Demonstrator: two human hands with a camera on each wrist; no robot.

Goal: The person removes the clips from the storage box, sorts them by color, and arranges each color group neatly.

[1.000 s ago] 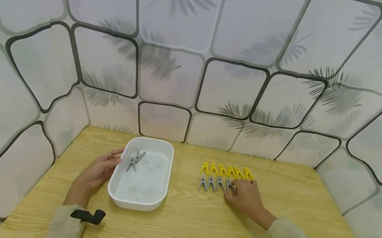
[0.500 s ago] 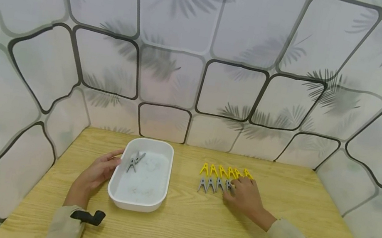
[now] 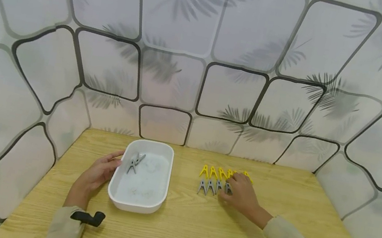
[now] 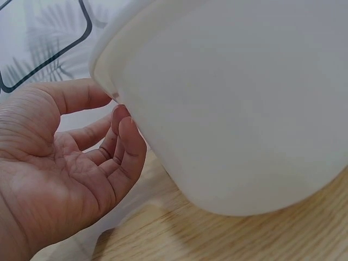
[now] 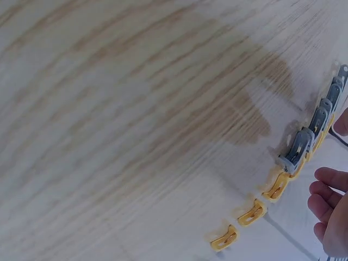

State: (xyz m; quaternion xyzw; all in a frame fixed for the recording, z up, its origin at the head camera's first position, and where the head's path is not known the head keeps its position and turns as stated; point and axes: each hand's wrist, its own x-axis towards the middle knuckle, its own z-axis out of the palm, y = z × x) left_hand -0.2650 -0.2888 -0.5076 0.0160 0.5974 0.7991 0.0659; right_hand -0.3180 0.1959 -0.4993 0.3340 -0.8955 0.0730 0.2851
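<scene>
My left hand lies against the left side of a white plastic basin. In the left wrist view its thumb and bent fingers touch the basin's outer wall just below the rim, without wrapping over it. Two grey clothespins lie inside the basin. My right hand is at the right end of a row of several grey clothespins. In the right wrist view its fingers are bent and nothing shows between them and the thumb. The hand partly hides the yellow clothespins behind.
The yellow clothespins form a row behind the grey ones, on a wood-grain table. A patterned wall covering rises behind the table and along both sides. The basin stands left of the rows.
My right hand has shifted slightly left along the grey row, and covers more of the yellow clothespins at the right end. The left hand and the basin have stayed put.
</scene>
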